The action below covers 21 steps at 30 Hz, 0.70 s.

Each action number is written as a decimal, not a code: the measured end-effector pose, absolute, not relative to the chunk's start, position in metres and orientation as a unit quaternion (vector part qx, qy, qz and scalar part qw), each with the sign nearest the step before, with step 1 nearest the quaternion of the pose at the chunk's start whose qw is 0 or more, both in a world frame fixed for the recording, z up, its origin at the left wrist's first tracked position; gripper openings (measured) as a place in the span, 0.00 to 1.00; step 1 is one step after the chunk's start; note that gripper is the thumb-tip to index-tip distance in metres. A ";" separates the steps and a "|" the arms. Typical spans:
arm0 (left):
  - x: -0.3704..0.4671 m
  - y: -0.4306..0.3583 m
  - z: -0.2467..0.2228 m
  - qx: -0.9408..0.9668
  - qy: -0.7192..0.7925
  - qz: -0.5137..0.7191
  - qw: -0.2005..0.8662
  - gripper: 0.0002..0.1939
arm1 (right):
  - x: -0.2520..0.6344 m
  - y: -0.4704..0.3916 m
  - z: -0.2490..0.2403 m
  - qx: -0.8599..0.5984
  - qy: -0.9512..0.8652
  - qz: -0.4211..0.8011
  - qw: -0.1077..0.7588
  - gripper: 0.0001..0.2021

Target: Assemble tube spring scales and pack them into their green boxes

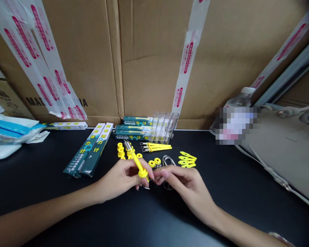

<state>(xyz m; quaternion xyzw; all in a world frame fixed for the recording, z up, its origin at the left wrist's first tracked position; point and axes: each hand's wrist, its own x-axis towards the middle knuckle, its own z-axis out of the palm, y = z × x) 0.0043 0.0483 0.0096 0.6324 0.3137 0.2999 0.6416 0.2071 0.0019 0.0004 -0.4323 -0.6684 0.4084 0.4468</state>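
My left hand (pixel 123 176) is closed round the yellow spring-scale rod (pixel 137 161), which tilts with its silver spring end up and to the left. A yellow collar sits near its lower end, and a bent metal hook (pixel 146 187) shows below the fingers. Close to that lower end, my right hand (pixel 186 181) has its fingertips pinched together; what they hold, if anything, is hidden. Just beyond the right hand lie metal hooks (pixel 168 159), yellow rings (pixel 157 161) and several flat yellow pieces (pixel 187 158). More yellow rods with springs (pixel 157 147) lie behind.
Clear plastic tubes (pixel 163 128) stand by stacked green boxes (pixel 132 132). Two more boxes (pixel 91 151) lie left, near a blue-and-white packet (pixel 12 128). A bottle (pixel 243 97) and a beige bag (pixel 285 144) are at right. Cardboard cartons (pixel 151 61) line the back of the black table (pixel 134 223).
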 end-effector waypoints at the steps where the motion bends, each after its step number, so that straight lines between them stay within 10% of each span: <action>1: 0.004 0.048 0.009 0.630 0.315 0.302 0.643 0.06 | 0.207 0.002 0.001 -0.428 -0.666 0.413 0.450 0.12; 21: -0.004 0.062 0.000 0.585 0.274 0.302 0.701 0.19 | 0.204 0.006 -0.002 -0.372 -0.714 0.390 0.446 0.08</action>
